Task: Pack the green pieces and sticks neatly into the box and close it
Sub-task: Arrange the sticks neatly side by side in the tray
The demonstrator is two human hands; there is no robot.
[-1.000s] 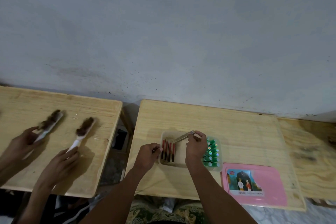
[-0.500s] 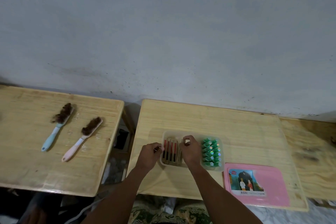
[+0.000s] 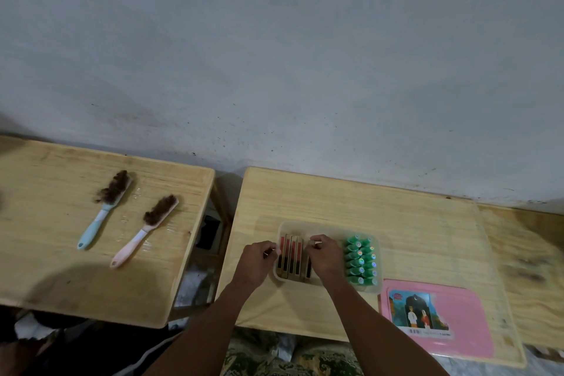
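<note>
Box (image 3: 293,224) rim pinched by left fingers (image 3: 271,252); right fingers (image 3: 313,247) curl onto sticks (image 3: 291,256).

A blue-handled brush (image 3: 103,210) and a pink-handled brush (image 3: 143,232) lie side by side, not touching, on the left table (image 3: 45,253).

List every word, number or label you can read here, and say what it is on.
Nothing here reads clearly.
Picture label on the pink rectangular plastic lid: a print strip along its lower edge and a small red mark at its upper left, both too blurred to read.
Round shiny stickers on the green plastic pieces: too small to read.
</note>
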